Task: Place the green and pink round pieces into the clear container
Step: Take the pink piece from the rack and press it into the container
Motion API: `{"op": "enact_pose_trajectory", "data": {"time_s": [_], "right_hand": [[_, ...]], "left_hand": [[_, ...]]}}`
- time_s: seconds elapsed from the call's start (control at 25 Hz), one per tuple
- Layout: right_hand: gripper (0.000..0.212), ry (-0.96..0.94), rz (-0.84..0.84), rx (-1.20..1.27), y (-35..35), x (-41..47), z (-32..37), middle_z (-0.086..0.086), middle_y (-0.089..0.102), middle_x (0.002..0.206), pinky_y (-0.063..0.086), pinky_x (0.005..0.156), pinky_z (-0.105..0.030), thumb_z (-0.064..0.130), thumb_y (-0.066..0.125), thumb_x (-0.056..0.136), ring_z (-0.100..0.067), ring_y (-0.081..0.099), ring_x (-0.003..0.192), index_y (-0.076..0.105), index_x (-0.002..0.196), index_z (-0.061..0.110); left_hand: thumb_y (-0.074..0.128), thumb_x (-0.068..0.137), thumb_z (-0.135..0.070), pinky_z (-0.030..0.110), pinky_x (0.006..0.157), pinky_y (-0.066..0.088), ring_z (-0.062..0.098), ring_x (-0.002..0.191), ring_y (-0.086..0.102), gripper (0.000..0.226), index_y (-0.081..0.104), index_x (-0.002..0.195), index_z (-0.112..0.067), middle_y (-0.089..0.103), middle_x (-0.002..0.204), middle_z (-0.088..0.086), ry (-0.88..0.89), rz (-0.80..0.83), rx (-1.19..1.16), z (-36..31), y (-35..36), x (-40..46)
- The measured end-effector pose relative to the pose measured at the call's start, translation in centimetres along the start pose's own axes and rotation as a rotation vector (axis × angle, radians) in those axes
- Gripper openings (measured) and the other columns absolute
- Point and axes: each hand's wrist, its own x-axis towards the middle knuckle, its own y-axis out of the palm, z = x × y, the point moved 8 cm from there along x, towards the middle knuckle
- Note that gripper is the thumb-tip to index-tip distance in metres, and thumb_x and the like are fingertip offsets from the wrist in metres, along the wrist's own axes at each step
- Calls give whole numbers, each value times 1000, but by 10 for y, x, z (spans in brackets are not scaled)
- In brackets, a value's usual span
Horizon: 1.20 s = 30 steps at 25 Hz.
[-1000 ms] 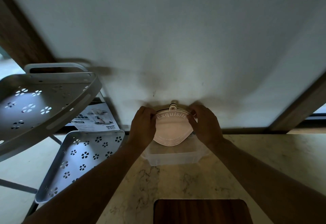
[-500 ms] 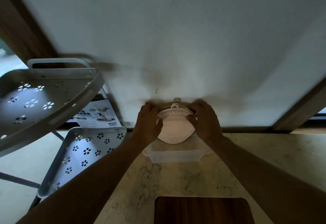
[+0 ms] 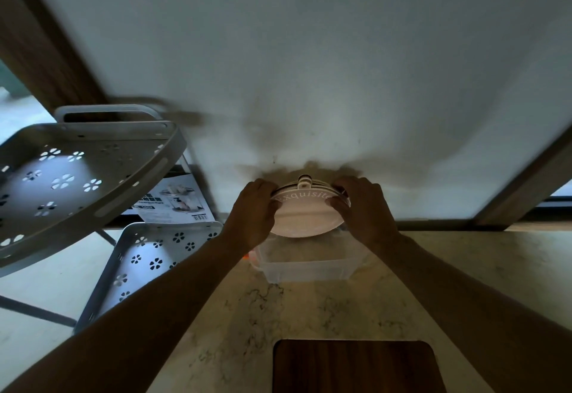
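Note:
A pink round piece [image 3: 306, 218] with the raised word "Exquisite" and a small tab at its top is held tilted above the clear container [image 3: 305, 267], which stands on the marble counter against the wall. My left hand [image 3: 252, 214] grips the piece's left edge. My right hand [image 3: 363, 207] grips its right edge. More thin round edges show stacked behind the pink face; their colour cannot be told in the dim light. No green piece is plainly visible.
A grey tiered rack with flower cut-outs [image 3: 77, 176] stands to the left, its lower tray [image 3: 145, 265] beside the counter edge. A printed box [image 3: 173, 204] leans behind it. A dark wooden board [image 3: 356, 364] lies at the counter's near edge.
Both hands have tilted the pink piece flatter over the container and kept their grip; the view has shifted slightly.

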Motion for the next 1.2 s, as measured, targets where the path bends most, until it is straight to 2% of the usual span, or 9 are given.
{"op": "enact_pose_trajectory", "data": {"time_s": [0.12, 0.28, 0.4, 0.48, 0.64, 0.8, 1.0, 1.2], "right_hand": [[25, -23, -9, -10, -2, -4, 1, -5, 71, 102, 38, 84, -38, 29, 67, 88, -27, 61, 92, 64, 109, 15], [25, -45, 73, -61, 10, -10, 1, -5, 72, 101, 41, 84, -41, 32, 64, 90, -26, 62, 89, 64, 110, 17], [24, -58, 61, -26, 3, -7, 1, -5, 72, 99, 44, 86, -43, 31, 65, 90, -26, 63, 87, 65, 108, 16], [24, -67, 37, -1, 0, -5, 3, -5, 72, 101, 43, 86, -42, 30, 64, 90, -26, 63, 89, 64, 109, 15], [24, -23, 100, -35, 10, -8, 2, -7, 70, 105, 41, 85, -40, 28, 62, 92, -28, 60, 93, 64, 111, 14], [26, -26, 43, 23, 3, -6, -3, -9, 69, 108, 41, 87, -41, 26, 63, 91, -28, 58, 96, 62, 114, 12], [27, -4, 138, -60, 20, -12, -5, -9, 66, 116, 38, 89, -42, 27, 55, 95, -30, 57, 102, 58, 119, 13], [27, -7, 135, -39, 18, -15, -7, -10, 66, 115, 38, 90, -44, 27, 56, 95, -33, 57, 101, 59, 118, 11]], "left_hand": [[58, 92, -11, 36, 80, 43, 28, 92, 57, 17, 63, 108, -7, 65, 102, 14, 19, -40, -3, -3, -7, -2], [56, 94, -12, 39, 82, 43, 34, 92, 59, 18, 65, 108, -5, 67, 102, 17, 17, 47, 49, -6, 2, -7], [56, 94, -10, 40, 82, 44, 33, 92, 58, 18, 65, 108, -4, 67, 102, 18, 31, 12, 26, -8, -4, -9], [56, 93, -8, 39, 82, 44, 32, 93, 58, 18, 64, 109, -3, 66, 103, 18, 27, -19, 2, -8, -9, -8], [55, 94, -8, 42, 84, 45, 34, 96, 58, 20, 62, 111, -2, 65, 105, 19, -7, 40, 23, -9, 2, -7], [56, 93, -9, 41, 81, 47, 32, 93, 59, 18, 63, 109, -4, 65, 102, 17, 4, -14, -9, -7, -3, -4], [54, 93, -11, 44, 82, 49, 34, 95, 58, 19, 61, 110, -3, 64, 106, 18, 11, 88, 66, -7, 13, -8], [63, 89, -20, 41, 84, 48, 31, 94, 59, 26, 60, 112, -8, 64, 106, 14, 42, 110, 96, -6, 15, -9]]}}
